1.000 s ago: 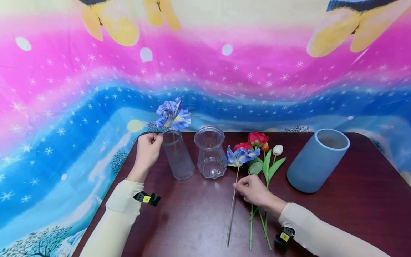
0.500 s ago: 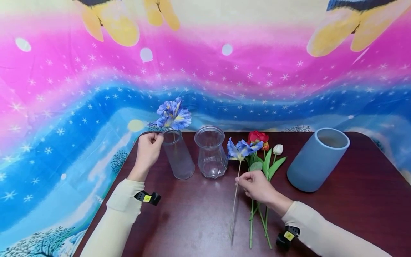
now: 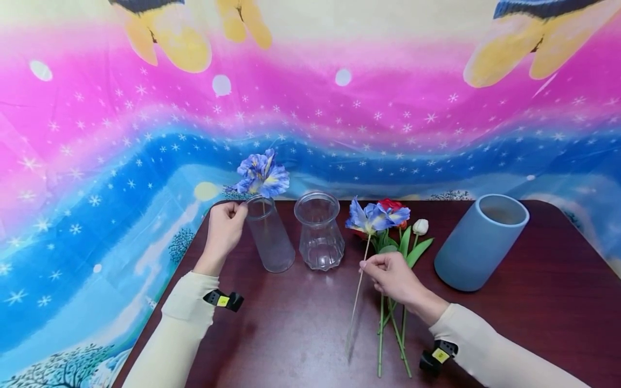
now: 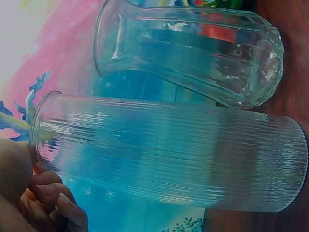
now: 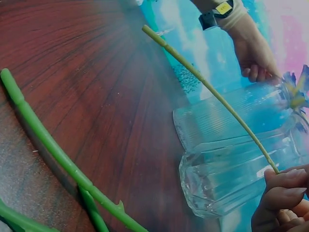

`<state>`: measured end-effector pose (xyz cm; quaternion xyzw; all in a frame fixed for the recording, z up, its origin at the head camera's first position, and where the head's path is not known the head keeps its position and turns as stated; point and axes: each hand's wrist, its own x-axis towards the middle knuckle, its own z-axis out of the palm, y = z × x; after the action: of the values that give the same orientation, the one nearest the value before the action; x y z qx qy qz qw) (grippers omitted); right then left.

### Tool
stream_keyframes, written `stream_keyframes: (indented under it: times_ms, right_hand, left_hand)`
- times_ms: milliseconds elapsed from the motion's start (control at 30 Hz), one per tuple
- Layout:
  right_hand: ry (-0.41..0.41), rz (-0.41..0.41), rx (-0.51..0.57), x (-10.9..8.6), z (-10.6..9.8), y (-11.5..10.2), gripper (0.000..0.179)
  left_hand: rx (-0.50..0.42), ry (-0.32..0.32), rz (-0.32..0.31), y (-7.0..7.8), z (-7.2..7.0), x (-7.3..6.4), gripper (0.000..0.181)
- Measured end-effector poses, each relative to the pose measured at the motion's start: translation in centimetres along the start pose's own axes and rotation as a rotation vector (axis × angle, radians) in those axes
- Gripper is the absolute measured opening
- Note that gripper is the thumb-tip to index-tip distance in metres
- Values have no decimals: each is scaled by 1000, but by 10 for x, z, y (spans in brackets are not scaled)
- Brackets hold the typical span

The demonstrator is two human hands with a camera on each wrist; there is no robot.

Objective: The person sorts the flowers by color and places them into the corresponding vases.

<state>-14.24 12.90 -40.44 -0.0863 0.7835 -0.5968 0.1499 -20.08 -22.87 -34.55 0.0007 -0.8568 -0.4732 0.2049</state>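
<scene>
**Steady on one side, poised on the other!**

Across the lower frame spreads the dark table [image 3: 296, 328]; at right stands the blue vase [image 3: 477, 248]. Left of centre, the left hand [image 3: 225, 226] pinches the rim of the ribbed vase [image 3: 273, 245], presumably against tipping, with one blue flower [image 3: 264, 175] inside. Just beside it, the fluted vase [image 3: 321, 245] stands unheld. Right of centre, the right hand [image 3: 392, 277] pinches a second blue flower [image 3: 372, 216] by its stem, likely for fine control, its bloom partly hiding the loose flowers [image 3: 418, 252].

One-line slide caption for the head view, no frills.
Left hand grips a tall vase holding one blue flower; right hand pinches another blue flower by its stem.
</scene>
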Motion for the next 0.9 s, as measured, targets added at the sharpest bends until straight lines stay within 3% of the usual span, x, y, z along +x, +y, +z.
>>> stream_keyframes:
  times_ms: [400, 667, 900]
  right_hand:
    - [104, -23, 35, -2, -3, -9, 31]
    - [199, -93, 83, -2, -3, -14, 29]
    - [229, -161, 154, -2, -5, -22, 24]
  left_hand:
    - [-4, 3, -2, 0, 0, 0, 44]
    - [1, 7, -8, -1, 0, 1, 44]
    - [-15, 3, 0, -2, 1, 1, 44]
